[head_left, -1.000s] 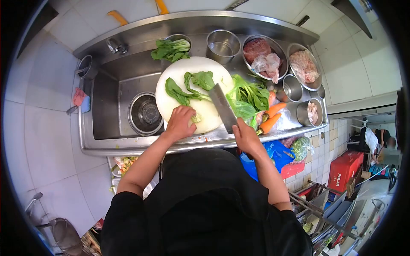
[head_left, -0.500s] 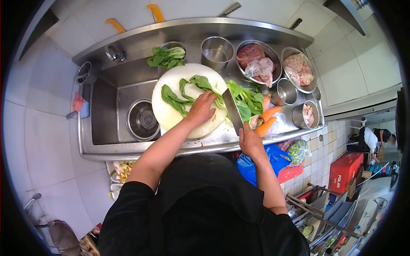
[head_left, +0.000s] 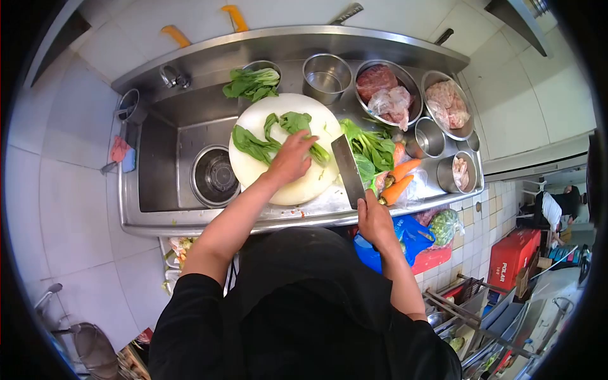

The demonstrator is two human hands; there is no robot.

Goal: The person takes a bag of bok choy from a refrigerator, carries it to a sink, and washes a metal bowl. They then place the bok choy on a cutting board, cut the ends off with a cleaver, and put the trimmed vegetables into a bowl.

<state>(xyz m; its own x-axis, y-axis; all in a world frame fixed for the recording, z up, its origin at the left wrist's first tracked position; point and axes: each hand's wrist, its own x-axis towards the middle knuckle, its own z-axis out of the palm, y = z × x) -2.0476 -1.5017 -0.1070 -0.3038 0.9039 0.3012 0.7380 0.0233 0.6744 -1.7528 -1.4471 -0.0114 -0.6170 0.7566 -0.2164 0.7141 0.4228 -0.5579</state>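
- The left hand [head_left: 292, 155] lies palm down on the bok choy leaves [head_left: 253, 144], fingers slightly spread and pressed flat on them; the leaves are spread over the back half of the round white chopping board [head_left: 297, 185]
- The right hand [head_left: 373, 218] is wrapped tight round the handle of a cleaver [head_left: 348, 170]; its blade lies just beside the board's right edge, tip pointing toward the back of the counter
- The board sits at the middle of a steel counter [head_left: 209, 223], part of it over the sink basin [head_left: 161, 164] on the left; a round steel pot [head_left: 215, 176] stands in the basin, touching the board's left edge
- Along the back edge: a bowl of greens [head_left: 253, 81], an empty steel pot [head_left: 327, 75] and two bowls of raw meat [head_left: 387, 85]
- Toward the right front corner: a loose heap of greens [head_left: 370, 149] and carrots [head_left: 399, 180], near the cleaver
- A pink and blue cloth [head_left: 120, 152] hangs off the counter's left edge
- White tiles cover wall and floor; a red box [head_left: 512, 256] stands on the floor at the right; another person [head_left: 551, 209] is well apart beyond it
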